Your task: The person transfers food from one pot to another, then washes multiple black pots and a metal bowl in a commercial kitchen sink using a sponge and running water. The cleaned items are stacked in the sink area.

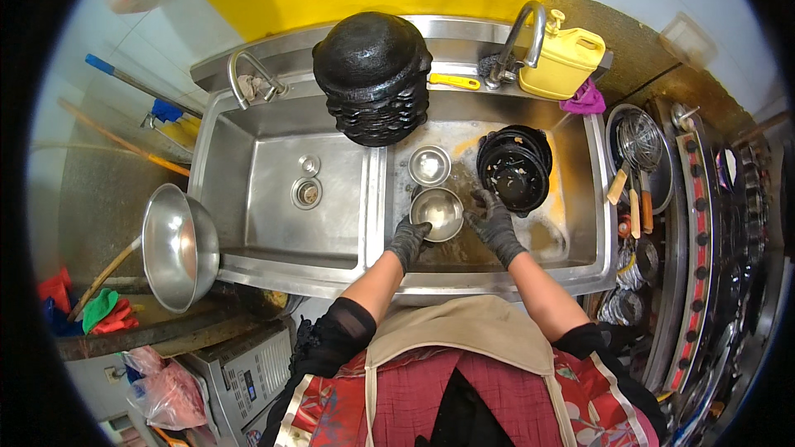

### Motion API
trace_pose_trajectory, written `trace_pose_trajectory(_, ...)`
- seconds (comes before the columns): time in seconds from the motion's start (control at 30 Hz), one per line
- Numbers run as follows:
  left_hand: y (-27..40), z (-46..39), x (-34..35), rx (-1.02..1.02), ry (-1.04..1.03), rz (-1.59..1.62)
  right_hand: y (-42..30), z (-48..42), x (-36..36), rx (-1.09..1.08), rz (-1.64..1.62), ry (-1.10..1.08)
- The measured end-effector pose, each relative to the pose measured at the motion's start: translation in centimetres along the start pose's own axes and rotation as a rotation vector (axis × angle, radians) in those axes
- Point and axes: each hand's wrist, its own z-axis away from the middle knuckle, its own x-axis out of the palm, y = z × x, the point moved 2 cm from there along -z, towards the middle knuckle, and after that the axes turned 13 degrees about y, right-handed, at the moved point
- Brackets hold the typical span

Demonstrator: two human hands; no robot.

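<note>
My gloved left hand (410,241) grips the rim of a small stainless-steel bowl (436,216), with the thumb over its near left edge. To the right of that bowl is my right hand (495,225), also in a black glove, fingers apart and holding nothing; its fingertips come close to the stacked black pots. Just beyond the held bowl, a second small steel bowl (429,165) sits in the right basin. The stacked black pots (515,175) stand at the basin's right, with food scraps inside the top one. Murky water covers the right basin (577,198) floor.
A tall stack of black pots (372,84) rises on the divider's far end. Behind the basins are two faucets (525,28), a yellow-handled tool (454,81) and a yellow jug (562,62). A large steel bowl (180,248) leans left; strainers (640,143) lie right, beside the stove (692,261).
</note>
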Motion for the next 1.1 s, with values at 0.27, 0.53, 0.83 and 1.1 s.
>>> trace_pose_trajectory(0.27,-1.3,-3.9,1.2,0.490,-0.004,-0.577,4.2,-1.3,2.6,-0.674,0.374,-0.276)
trace_pose_trajectory(0.53,0.1,-0.5,0.6,0.680,0.069,-0.727,3.2,-2.2,1.7,0.190,0.577,-0.587)
trace_pose_trajectory(0.83,-2.3,-1.6,-1.1,0.556,0.064,-0.822,5.2,0.3,7.5,-0.062,0.562,-0.672)
trace_pose_trajectory(1.1,3.6,0.0,1.2,0.661,0.059,-1.098,-2.4,-4.2,4.4,-0.334,0.515,-0.500)
